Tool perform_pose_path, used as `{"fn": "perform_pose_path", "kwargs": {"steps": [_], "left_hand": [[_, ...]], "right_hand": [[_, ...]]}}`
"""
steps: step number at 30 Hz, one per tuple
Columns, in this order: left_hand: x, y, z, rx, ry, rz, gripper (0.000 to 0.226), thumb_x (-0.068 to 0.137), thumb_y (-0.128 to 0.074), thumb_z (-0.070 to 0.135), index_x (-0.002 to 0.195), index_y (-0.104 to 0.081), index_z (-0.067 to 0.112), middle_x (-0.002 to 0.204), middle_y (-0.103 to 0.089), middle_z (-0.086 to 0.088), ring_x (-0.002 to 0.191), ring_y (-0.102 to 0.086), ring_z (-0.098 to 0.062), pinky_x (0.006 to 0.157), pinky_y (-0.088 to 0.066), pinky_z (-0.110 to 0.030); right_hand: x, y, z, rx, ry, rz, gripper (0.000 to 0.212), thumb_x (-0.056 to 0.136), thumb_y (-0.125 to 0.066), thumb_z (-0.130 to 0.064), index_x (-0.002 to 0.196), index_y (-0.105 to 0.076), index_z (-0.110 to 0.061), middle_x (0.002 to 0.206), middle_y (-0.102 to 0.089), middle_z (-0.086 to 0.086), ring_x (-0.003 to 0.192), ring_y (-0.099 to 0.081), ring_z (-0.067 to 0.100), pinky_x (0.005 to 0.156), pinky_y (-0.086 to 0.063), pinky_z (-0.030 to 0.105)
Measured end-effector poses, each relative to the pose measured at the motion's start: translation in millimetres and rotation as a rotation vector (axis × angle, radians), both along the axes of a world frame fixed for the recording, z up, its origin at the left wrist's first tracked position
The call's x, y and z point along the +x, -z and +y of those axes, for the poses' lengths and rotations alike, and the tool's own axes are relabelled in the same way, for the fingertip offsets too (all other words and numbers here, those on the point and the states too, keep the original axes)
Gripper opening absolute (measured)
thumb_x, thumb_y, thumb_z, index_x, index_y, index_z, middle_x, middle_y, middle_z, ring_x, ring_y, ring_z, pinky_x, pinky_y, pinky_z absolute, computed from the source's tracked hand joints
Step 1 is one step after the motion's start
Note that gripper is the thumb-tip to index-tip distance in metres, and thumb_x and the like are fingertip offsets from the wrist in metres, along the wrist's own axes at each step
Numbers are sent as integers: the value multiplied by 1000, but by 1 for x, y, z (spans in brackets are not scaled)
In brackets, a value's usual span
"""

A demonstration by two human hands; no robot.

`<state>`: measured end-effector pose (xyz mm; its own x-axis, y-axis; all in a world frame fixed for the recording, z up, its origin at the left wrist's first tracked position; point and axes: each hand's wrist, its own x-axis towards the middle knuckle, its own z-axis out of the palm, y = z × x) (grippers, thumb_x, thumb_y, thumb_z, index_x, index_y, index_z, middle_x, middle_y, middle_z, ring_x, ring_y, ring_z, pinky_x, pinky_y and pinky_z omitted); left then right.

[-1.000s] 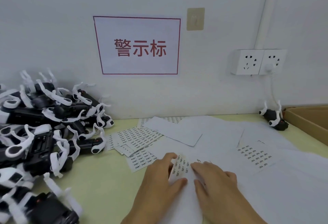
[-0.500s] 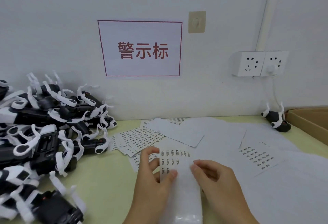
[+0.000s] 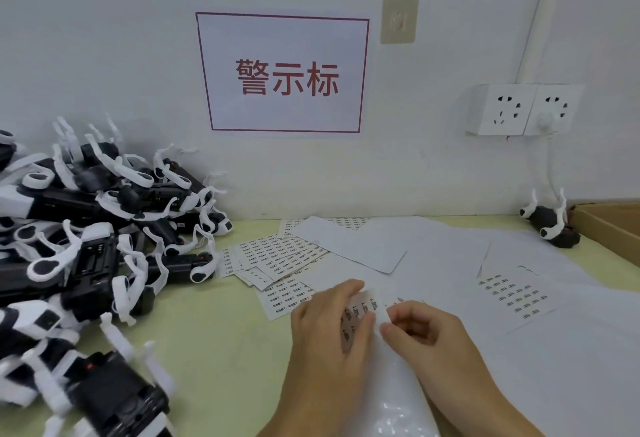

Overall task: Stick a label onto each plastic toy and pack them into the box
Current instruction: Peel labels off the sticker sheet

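Head view, both hands pinching curled white label sheet [image 3: 363,308]

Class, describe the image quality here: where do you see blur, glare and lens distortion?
Head view: the toy pile smears toward the lower-left corner; glare glints on the glossy backing sheet at the bottom edge; the wall pipe leans from wide-angle distortion; lighting is even, shadows faint.

Black-and-white plastic toys [image 3: 104,246] heaped left; label sheet [image 3: 362,308], perhaps bent; cardboard box [image 3: 609,225] far right.
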<state>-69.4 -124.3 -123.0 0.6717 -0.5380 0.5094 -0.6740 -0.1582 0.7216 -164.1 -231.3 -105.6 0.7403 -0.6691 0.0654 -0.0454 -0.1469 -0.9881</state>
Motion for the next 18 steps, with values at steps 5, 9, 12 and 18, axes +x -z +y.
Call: {"fn": "perform_pose_path", "kwargs": {"steps": [5,9,12,18], "left_hand": [[1,-1,1,-44,24,58,32,93,-68,20,102,-57,49,107,-60,33,115,-52,-7,96,-37,-18],[0,-1,3,-53,79,1,31,93,-67,22,104,-56,49,112,-58,31,114,-55,-11,96,-41,-24],[-1,-2,2,-66,72,-23,25,89,-61,31,103,-54,51,111,-57,31,113,-55,-9,92,-43,-21],[0,4,1,-108,-12,-190,11,89,-61,31,98,-58,37,118,-47,19,119,-46,-2,91,-39,-12]], "right_hand": [[-2,-2,2,2,11,9,11,85,-72,-13,74,-73,-15,72,-73,-2,64,-65,3,59,-44,9],[-2,-1,2,-6,48,14,14,86,-71,-13,73,-73,-15,72,-73,-3,66,-65,2,64,-45,14],[-1,-1,2,-10,63,-2,16,86,-71,-9,71,-73,-15,72,-74,-3,67,-67,2,59,-45,7],[-1,-3,3,63,55,-4,17,85,-72,-14,74,-77,-25,75,-75,0,73,-71,9,73,-52,26]]}}
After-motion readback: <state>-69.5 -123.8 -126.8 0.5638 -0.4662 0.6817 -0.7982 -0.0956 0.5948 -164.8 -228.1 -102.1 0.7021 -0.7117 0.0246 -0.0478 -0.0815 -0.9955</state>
